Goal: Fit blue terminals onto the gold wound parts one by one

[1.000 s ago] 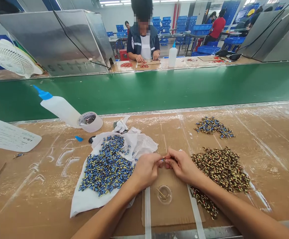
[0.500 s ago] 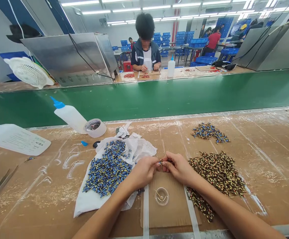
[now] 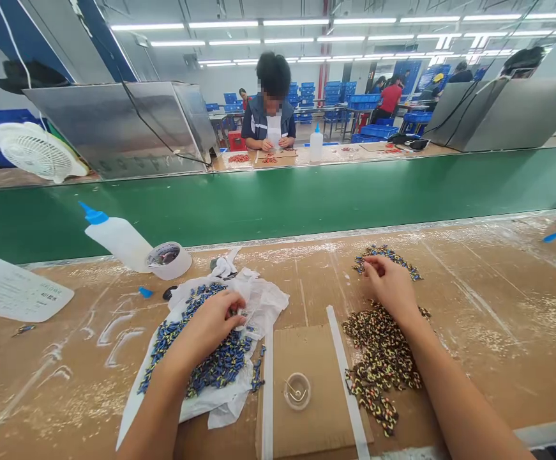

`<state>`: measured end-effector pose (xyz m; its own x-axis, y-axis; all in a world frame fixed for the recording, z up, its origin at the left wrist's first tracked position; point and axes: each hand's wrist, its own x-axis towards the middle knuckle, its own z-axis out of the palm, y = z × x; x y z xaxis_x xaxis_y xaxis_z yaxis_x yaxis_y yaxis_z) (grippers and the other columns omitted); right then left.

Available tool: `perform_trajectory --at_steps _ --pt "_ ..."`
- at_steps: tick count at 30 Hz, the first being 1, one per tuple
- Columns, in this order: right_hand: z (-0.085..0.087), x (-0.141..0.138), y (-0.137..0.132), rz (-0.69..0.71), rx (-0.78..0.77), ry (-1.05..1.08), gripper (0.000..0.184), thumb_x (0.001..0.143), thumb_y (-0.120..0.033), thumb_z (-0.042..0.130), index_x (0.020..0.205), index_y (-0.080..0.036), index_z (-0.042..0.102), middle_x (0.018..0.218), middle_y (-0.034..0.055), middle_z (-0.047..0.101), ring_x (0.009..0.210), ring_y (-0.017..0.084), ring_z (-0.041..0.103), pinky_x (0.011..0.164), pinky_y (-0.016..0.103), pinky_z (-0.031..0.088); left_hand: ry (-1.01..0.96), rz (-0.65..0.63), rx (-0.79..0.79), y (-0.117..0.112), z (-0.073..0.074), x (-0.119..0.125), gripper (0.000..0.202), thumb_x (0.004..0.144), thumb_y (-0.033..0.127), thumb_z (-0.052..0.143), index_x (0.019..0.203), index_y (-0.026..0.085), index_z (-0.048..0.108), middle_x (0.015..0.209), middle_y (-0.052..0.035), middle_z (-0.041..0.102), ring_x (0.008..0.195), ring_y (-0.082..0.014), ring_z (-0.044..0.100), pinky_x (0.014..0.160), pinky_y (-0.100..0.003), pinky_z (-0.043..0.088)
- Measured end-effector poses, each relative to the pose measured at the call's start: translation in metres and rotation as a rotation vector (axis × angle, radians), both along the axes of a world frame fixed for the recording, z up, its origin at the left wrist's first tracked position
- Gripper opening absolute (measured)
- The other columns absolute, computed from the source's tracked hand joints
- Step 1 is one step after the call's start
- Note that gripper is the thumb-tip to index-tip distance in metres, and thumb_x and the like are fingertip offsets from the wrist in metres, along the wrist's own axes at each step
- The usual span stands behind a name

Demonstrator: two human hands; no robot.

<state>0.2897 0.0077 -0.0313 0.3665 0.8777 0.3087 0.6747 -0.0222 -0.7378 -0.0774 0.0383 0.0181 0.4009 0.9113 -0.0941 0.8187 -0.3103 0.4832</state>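
Both hands digging into separate piles of little parts

Going left to right: the left hand (image 3: pixel 210 326) is curling its fingers down into the blue pieces (image 3: pixel 201 358) heaped on the white cloth (image 3: pixel 263 300), pinching at them, though I can't tell if it's got one. The small clear dish (image 3: pixel 297 390) is sitting on the cardboard (image 3: pixel 306 421) between the arms. The right hand (image 3: pixel 390 287) is resting loosely bent on the small mixed pile (image 3: pixel 402 262), with the dark pile (image 3: pixel 378 364) lying under its wrist on the surface (image 3: pixel 498 319).

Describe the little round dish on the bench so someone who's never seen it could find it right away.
Start at the brown workbench before the green conveyor belt, then find the cardboard sheet at its near edge. The small clear round dish sits on it, between the blue pieces and the dark pieces; it alone is transparent.
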Motion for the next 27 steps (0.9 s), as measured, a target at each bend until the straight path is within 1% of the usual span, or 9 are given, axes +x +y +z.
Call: perform_trajectory --at_steps 3,6,8,11,14,16,19,23,27 --pt "-0.008 0.013 0.004 -0.059 -0.001 0.003 0.039 0.088 -0.035 0.049 0.121 -0.014 0.055 0.079 0.0092 0.071 0.069 0.026 0.063 0.069 0.037 0.044 0.042 -0.013 -0.002 -0.002 -0.003 -0.002 0.011 0.074 0.024 0.057 0.083 0.019 0.061 0.084 -0.0040 0.061 0.078 -0.0216 0.054 0.070 -0.030 0.039" --pt "-0.013 0.008 0.003 -0.035 -0.008 0.035 0.044 0.090 -0.037 0.045 0.127 -0.013 0.048 0.080 0.0090 0.071 0.063 0.024 0.063 0.064 0.035 0.045 0.051 -0.026 -0.005 -0.006 0.000 0.001 0.006 0.075 0.021 0.054 0.078 0.019 0.059 0.078 -0.0034 0.060 0.076 -0.0213 0.054 0.067 -0.029 0.037" --pt "-0.014 0.000 0.002 0.009 -0.014 0.060 0.043 0.091 -0.040 0.046 0.126 -0.014 0.048 0.080 0.0087 0.071 0.060 0.022 0.062 0.062 0.034 0.046 0.024 -0.035 -0.015 -0.008 0.003 0.000 0.007 0.076 0.020 0.054 0.079 0.018 0.060 0.077 -0.0033 0.061 0.075 -0.0204 0.054 0.066 -0.028 0.038" --pt "-0.014 -0.008 0.001 0.061 -0.025 0.091 0.041 0.091 -0.042 0.047 0.122 -0.016 0.050 0.081 0.0084 0.071 0.059 0.021 0.061 0.060 0.032 0.046 -0.032 -0.022 0.001 -0.008 0.010 -0.004 0.010 0.077 0.020 0.054 0.081 0.017 0.063 0.082 -0.0042 0.063 0.076 -0.0195 0.055 0.068 -0.028 0.039" --pt "-0.014 -0.014 0.000 0.101 -0.046 0.111 0.038 0.091 -0.042 0.046 0.118 -0.016 0.052 0.079 0.0078 0.070 0.057 0.020 0.060 0.057 0.031 0.045 -0.033 -0.018 0.020 -0.008 0.011 -0.005 0.011 0.077 0.020 0.053 0.079 0.017 0.064 0.083 -0.0045 0.062 0.077 -0.0195 0.054 0.070 -0.029 0.040" --pt "-0.016 -0.019 -0.001 0.147 -0.062 0.122 0.035 0.092 -0.041 0.045 0.116 -0.017 0.053 0.078 0.0075 0.070 0.060 0.021 0.062 0.058 0.031 0.046 -0.019 -0.039 0.007 -0.009 0.008 -0.003 0.012 0.077 0.019 0.054 0.081 0.017 0.065 0.084 -0.0046 0.061 0.079 -0.0200 0.054 0.072 -0.030 0.040" --pt "-0.018 -0.027 -0.003 0.212 -0.083 0.112 0.032 0.092 -0.039 0.045 0.113 -0.018 0.056 0.078 0.0066 0.070 0.065 0.021 0.064 0.059 0.030 0.047 0.041 -0.052 0.002 -0.012 0.000 0.002 0.015 0.075 0.014 0.054 0.085 0.018 0.063 0.090 -0.0050 0.057 0.085 -0.0210 0.053 0.075 -0.031 0.040" --pt "-0.016 -0.035 -0.006 0.296 -0.111 0.051 0.028 0.092 -0.039 0.045 0.105 -0.019 0.060 0.073 0.0040 0.068 0.059 0.020 0.061 0.057 0.029 0.046 0.121 -0.024 0.018 -0.015 -0.011 0.004 0.012 0.077 0.011 0.050 0.083 0.018 0.057 0.093 -0.0053 0.052 0.085 -0.0202 0.052 0.077 -0.031 0.039" --pt "-0.010 -0.038 -0.009 0.309 -0.114 0.046 0.028 0.091 -0.039 0.046 0.103 -0.019 0.062 0.074 0.0037 0.068 0.063 0.020 0.063 0.058 0.029 0.046 0.096 -0.065 0.051 -0.017 -0.012 0.002 0.012 0.080 0.010 0.044 0.083 0.018 0.053 0.094 -0.0051 0.049 0.083 -0.0190 0.050 0.076 -0.031 0.040"
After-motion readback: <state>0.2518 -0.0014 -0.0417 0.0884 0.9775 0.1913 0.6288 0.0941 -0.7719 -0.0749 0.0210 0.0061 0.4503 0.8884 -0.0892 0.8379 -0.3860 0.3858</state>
